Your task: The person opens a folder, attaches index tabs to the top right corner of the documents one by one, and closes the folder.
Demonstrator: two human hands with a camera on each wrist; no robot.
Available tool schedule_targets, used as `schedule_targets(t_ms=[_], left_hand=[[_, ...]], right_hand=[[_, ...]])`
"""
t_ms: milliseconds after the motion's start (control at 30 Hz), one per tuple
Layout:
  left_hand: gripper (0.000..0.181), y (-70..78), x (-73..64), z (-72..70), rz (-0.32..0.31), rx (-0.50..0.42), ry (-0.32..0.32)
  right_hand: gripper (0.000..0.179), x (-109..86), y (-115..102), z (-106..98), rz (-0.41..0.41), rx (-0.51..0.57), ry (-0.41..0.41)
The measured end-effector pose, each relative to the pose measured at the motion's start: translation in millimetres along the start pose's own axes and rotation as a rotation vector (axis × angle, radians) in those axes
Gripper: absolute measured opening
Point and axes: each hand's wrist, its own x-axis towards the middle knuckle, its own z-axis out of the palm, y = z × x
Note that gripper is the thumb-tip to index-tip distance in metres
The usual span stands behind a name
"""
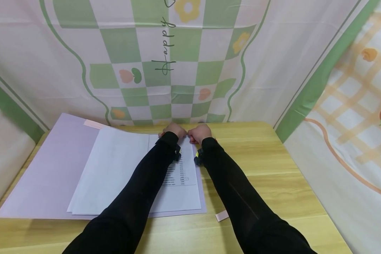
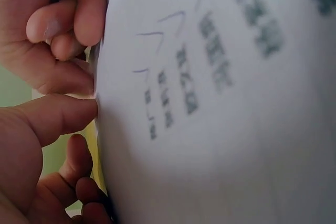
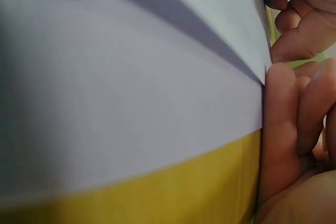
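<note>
A lilac folder [image 1: 47, 169] lies open on the table, with white sheets [image 1: 111, 169] across its middle. On its right side is a printed sheet [image 1: 181, 197] with rows of text, some carrying pen ticks in the left wrist view. My left hand [image 1: 175, 131] pinches this sheet's far edge; its thumb [image 2: 63, 114] reaches that edge in the left wrist view. Close beside it, my right hand [image 1: 200, 134] grips the same edge near the corner, fingers curled. The right thumb [image 3: 281, 103] lies along the edge. What is under the fingertips is hidden.
A pink strip [image 1: 93, 124] lies at the folder's far edge. Another pink strip [image 1: 221, 216] is on the wooden table [image 1: 251, 151], partly behind the right forearm. A patterned cloth [image 1: 152, 84] hangs just beyond the far table edge.
</note>
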Motion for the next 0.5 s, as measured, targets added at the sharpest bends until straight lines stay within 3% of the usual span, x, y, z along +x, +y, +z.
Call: schedule_targets(t_ms=[267,500], left_hand=[[0.039,0.3,-5.1,-6.1,0.022,0.041,-0.018],[0.038,0.7,-6.3,-0.3,0.032,0.065,-0.003]], right_hand=[[0.028,-5.6,-8.5,-1.0,0.038,-0.005,-0.015],[0.029,-6.3,-8.9,-14.2,0.106,-0.094,-0.046]])
